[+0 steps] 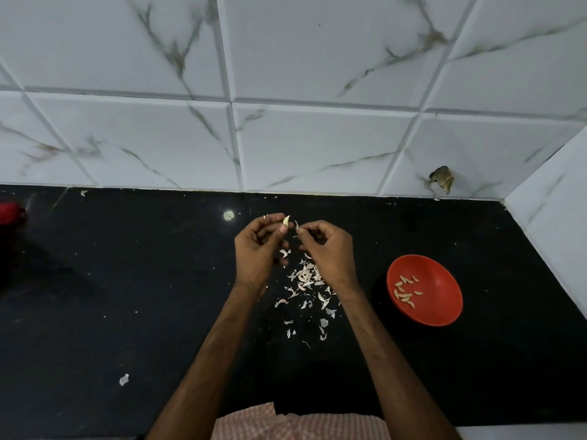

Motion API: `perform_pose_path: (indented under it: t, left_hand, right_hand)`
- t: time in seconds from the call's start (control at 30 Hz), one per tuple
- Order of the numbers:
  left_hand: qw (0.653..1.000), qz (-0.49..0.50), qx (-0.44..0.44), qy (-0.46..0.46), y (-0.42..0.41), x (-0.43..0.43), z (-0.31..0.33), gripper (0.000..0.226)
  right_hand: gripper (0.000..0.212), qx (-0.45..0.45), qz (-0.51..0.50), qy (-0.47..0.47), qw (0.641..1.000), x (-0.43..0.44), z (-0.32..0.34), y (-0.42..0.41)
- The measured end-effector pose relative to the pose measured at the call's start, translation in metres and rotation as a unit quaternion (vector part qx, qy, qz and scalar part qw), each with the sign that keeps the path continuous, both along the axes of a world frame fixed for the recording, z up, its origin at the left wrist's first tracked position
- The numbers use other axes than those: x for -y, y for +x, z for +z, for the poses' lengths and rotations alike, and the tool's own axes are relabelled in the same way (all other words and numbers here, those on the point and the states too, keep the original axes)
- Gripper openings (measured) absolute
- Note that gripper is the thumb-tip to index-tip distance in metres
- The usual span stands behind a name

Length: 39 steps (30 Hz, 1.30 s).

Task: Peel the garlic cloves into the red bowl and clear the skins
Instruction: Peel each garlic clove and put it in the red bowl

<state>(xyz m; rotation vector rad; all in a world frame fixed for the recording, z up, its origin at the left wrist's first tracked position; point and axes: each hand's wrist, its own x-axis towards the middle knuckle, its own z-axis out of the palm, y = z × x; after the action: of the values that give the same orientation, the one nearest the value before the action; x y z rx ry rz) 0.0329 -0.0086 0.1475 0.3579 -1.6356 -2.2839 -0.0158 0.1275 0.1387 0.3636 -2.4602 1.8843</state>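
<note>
Two hands point(254, 249) point(330, 250): clove point(286, 220), skin point(297, 226); bowl point(443, 281) near wall point(552, 201).

No writing, label, brand or number can be read anywhere here: the marbled wall tiles point(317, 147), black counter point(127, 281) and red bowl point(444, 290) are unmarked.

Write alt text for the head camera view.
A person's left hand pinches a garlic clove while the right hand pinches its skin, above loose skins on a black counter. A red bowl at right holds peeled cloves.
</note>
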Motion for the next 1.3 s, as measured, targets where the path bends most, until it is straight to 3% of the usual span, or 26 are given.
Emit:
perform_pose_path:
  t: [0.23, 0.37, 0.57, 0.6, 0.7, 0.8, 0.83, 0.9, 1.03, 1.17, 1.3]
  left_hand:
    - [0.999, 0.019, 0.010, -0.025, 0.000, 0.001, -0.004, 0.020]
    - [0.999, 0.015, 0.010, -0.046, -0.001, 0.001, -0.008, 0.016]
    - [0.997, 0.017, 0.038, -0.071, 0.000, 0.006, -0.029, 0.014]
    - [0.995, 0.016, 0.048, -0.084, 0.000, 0.006, -0.034, 0.013]
    - [0.990, 0.010, 0.080, -0.115, 0.003, 0.004, -0.050, 0.015]
    - [0.986, -0.006, 0.101, -0.135, 0.004, -0.003, -0.065, 0.017]
    - [0.985, -0.014, 0.102, -0.140, 0.003, -0.006, -0.070, 0.016]
    - [0.981, -0.037, 0.106, -0.158, 0.001, -0.014, -0.079, 0.015]
    - [0.967, -0.094, 0.092, -0.220, -0.008, -0.041, -0.086, 0.013]
    - [0.948, -0.131, 0.058, -0.284, -0.026, -0.078, -0.083, 0.015]
    - [0.954, -0.178, 0.052, -0.236, -0.050, -0.126, -0.073, 0.020]
  right_hand:
    - [0.011, -0.014, -0.043, 0.079, 0.996, -0.005, -0.023, -0.003]
    - [0.017, -0.011, -0.014, 0.140, 0.990, -0.005, -0.036, -0.002]
    - [0.010, -0.009, -0.016, 0.200, 0.980, -0.011, -0.056, -0.005]
    - [0.001, 0.000, -0.017, 0.180, 0.984, -0.014, -0.059, -0.006]
    - [0.029, 0.046, -0.027, 0.122, 0.991, -0.023, -0.062, -0.006]
    - [0.009, 0.081, -0.027, 0.105, 0.991, -0.029, -0.062, -0.002]
    - [0.021, 0.111, -0.031, 0.100, 0.988, -0.028, -0.060, 0.000]
    - [0.039, 0.213, -0.030, 0.029, 0.976, -0.029, -0.058, 0.003]
    - [0.043, 0.341, -0.015, -0.245, 0.907, -0.041, -0.055, 0.008]
    - [0.050, 0.362, -0.047, -0.416, 0.833, -0.069, -0.051, 0.007]
    - [0.050, 0.343, -0.121, -0.537, 0.761, -0.117, -0.051, -0.003]
